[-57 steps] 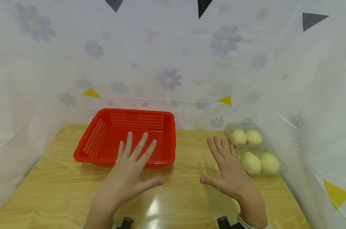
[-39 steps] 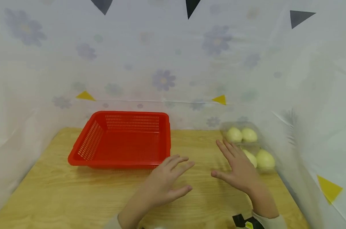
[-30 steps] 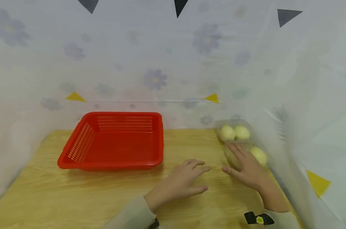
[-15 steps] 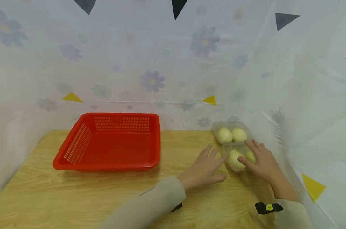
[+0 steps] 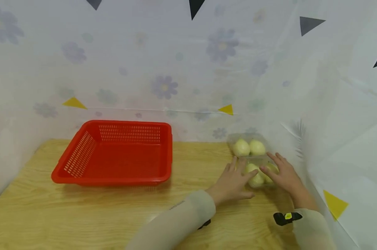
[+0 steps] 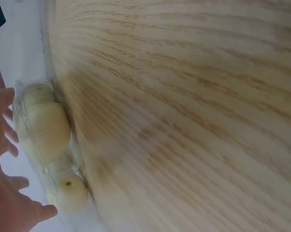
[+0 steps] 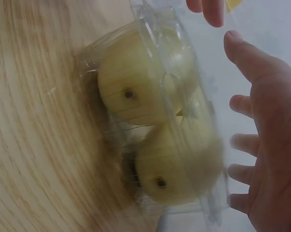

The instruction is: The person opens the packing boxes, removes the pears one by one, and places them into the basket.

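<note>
Several pale yellow pears [image 5: 254, 177] lie in clear plastic packaging at the table's right side, in a near pair and a far pair [image 5: 241, 148]. Above the near pair's left side, my left hand [image 5: 233, 181] spreads its fingers, index fingertip overlapping a pear in the head view. My right hand [image 5: 284, 176] is at the right of the same pair, fingers extended. In the right wrist view the clear plastic box [image 7: 172, 79] holds two pears with dark ends toward the camera, and the right hand's fingertips come close to its rim. Neither hand grips anything.
A red plastic basket [image 5: 111, 181] with slotted walls stands on the left of the wooden table [image 5: 113, 215]. A white flower-patterned sheet [image 5: 188, 69] hangs behind the table and along its sides.
My left hand has moved from over the basket rightward to the near pears. My right hand has come in at their right side. The view has shifted right; basket and pears stay put.
</note>
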The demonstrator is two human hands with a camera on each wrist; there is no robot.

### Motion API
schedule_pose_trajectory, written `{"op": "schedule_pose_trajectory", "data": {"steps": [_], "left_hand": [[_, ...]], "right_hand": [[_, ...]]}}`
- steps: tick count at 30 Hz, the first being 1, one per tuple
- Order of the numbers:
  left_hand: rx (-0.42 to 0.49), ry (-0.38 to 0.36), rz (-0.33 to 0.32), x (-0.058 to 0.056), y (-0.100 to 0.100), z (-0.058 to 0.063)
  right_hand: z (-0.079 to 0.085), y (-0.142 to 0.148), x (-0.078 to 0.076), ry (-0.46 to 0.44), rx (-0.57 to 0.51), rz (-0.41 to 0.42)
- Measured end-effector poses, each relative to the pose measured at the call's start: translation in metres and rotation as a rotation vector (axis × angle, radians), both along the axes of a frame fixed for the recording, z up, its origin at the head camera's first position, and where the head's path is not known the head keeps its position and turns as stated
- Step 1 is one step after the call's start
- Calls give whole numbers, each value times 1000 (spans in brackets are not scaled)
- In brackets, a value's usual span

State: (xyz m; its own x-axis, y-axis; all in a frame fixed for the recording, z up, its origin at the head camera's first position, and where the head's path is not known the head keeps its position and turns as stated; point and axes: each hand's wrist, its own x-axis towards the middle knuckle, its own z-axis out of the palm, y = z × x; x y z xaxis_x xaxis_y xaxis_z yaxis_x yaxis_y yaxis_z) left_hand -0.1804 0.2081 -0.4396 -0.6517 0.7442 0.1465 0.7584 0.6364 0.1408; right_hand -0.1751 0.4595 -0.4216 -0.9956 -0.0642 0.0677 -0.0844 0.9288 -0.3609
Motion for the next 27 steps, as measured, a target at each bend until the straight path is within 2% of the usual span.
{"op": "schedule_pose_trajectory", "data": {"steps": [8,12,17,22,25,27], "left_hand": [[-39,-48,-20,8,7,-5],[-56,-14,-14,8,8,-4],[-79,82,-30,6,7,-4],[-89,160,-12,3,2,-6],[-48,149,-2,1,-5,-6],[0,110,-11,0,-10,-6]], "right_hand": [[-22,1,6,19,-9,-37],[-24,-7,8,46,11,-61],[-24,-22,8,66,19,-69],[-23,-39,10,95,8,-51],[-21,-50,10,109,37,-27],[-21,-58,12,94,60,-18]]}}
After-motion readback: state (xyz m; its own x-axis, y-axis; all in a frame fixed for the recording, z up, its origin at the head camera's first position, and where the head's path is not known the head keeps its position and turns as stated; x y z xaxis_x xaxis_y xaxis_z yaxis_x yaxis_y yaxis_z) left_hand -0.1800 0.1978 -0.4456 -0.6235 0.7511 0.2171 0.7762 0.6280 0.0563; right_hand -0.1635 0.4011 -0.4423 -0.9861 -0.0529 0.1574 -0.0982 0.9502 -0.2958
